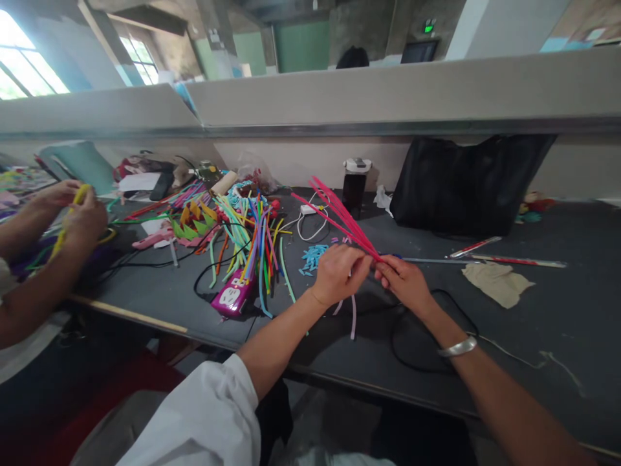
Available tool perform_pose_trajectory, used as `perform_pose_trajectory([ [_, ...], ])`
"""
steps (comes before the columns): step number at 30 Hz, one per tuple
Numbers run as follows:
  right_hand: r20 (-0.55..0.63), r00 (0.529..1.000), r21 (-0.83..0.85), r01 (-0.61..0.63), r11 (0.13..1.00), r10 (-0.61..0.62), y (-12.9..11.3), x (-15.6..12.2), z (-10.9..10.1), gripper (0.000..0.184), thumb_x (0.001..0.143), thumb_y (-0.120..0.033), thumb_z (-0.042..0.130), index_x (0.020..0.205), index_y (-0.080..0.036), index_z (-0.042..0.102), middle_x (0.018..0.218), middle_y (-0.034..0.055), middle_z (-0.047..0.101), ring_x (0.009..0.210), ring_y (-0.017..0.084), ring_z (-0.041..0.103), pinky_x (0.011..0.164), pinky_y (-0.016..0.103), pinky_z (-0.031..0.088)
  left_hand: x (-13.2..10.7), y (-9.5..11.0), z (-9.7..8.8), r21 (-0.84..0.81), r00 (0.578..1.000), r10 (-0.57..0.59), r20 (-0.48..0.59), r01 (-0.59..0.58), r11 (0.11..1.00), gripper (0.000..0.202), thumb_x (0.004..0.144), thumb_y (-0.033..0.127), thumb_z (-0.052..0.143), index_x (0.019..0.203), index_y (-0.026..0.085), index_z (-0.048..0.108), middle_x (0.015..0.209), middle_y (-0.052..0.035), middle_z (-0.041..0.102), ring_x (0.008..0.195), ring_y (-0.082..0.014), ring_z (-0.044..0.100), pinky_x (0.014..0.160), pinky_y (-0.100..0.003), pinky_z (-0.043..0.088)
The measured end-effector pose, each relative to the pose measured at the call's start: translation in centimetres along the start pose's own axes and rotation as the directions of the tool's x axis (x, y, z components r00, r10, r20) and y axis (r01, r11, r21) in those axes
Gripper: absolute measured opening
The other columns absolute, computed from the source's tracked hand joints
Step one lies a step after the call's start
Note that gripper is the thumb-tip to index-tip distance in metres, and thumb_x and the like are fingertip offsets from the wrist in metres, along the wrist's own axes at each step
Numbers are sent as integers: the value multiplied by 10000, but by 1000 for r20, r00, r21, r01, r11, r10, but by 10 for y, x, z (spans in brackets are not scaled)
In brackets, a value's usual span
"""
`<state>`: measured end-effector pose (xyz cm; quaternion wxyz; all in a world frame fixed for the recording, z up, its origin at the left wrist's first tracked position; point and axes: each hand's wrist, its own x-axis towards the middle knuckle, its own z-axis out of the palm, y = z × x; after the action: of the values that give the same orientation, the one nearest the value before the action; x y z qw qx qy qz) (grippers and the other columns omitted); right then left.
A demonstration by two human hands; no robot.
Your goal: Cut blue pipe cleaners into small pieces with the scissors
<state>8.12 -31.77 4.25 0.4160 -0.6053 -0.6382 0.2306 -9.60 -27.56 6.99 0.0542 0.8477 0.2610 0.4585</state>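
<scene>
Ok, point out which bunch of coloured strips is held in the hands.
The red bunch, pinched at its base between the left hand and right hand, fanning up-left. The multicoloured pile lies loose on the table.

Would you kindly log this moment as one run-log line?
left hand: pinching red strips | right hand: gripping their base | nearby: colourful strip pile, black bag

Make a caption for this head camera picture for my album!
Left hand and right hand pinch a fan of thin pink craft sticks above a dark grey table.
</scene>
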Motion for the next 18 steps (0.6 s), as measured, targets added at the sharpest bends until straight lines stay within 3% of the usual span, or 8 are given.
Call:
perform_pose_trajectory([
  [3, 44, 989, -87, 143, 986, -139, 5, -1, 1, 276, 874, -367, 417, 829, -203, 633, 586, -8, 585, 532, 134, 536, 549, 242, 430, 0, 15, -4, 82, 977, 177, 116, -187, 979, 196, 916, 287, 441, 951, 183, 604, 899, -64, 664, 940, -192, 568, 899, -352, 394],
  [6, 109, 957, -114, 282, 953, -270, 9, -1, 2, 253, 862, -280, 398, 688, -209, 567, 577, 1, 551, 549, 138, 519, 566, 250, 428, 0, 23, -1, 242, 970, 89, 225, -144, 960, 217, 906, 227, 422, 1024, 162, 593, 1020, -95, 640, 1088, -239, 516, 1019, -431, 319],
  [9, 151, 938, -142, 334, 932, -313, 12, 0, 2, 238, 862, -217, 391, 685, -208, 551, 632, 11, 574, 602, 139, 533, 610, 250, 434, -2, 20, 3, 349, 932, -43, 360, -91, 933, 220, 914, 231, 393, 958, 133, 585, 905, -106, 625, 960, -256, 570, 920, -452, 397],
  [13, 154, 946, -155, 309, 938, -286, 12, 1, 1, 216, 882, -245, 427, 791, -203, 619, 720, 23, 637, 629, 137, 565, 654, 258, 453, -6, 15, 7, 359, 852, -131, 506, -70, 931, 181, 880, 145, 403, 959, 122, 564, 899, -104, 622, 815, -226, 611, 706, -342, 467],
  [15, 116, 966, -149, 245, 958, -229, 10, 2, 1, 216, 888, -295, 462, 873, -202, 657, 748, 22, 662, 621, 135, 581, 649, 265, 469, -6, 14, 7, 365, 840, -186, 510, -16, 931, 188, 876, 123, 400, 975, 123, 559, 913, -106, 627, 806, -216, 622, 668, -309, 462],
  [18, -13, 996, -88, 85, 993, -86, 9, 2, -2, 312, 862, -375, 534, 1093, -201, 651, 881, 40, 696, 671, 147, 624, 576, 261, 494, -4, 11, 6, 349, 842, -308, 443, 155, 924, 207, 921, 173, 366, 975, 126, 561, 901, -106, 640, 791, -206, 627, 652, -287, 444],
])
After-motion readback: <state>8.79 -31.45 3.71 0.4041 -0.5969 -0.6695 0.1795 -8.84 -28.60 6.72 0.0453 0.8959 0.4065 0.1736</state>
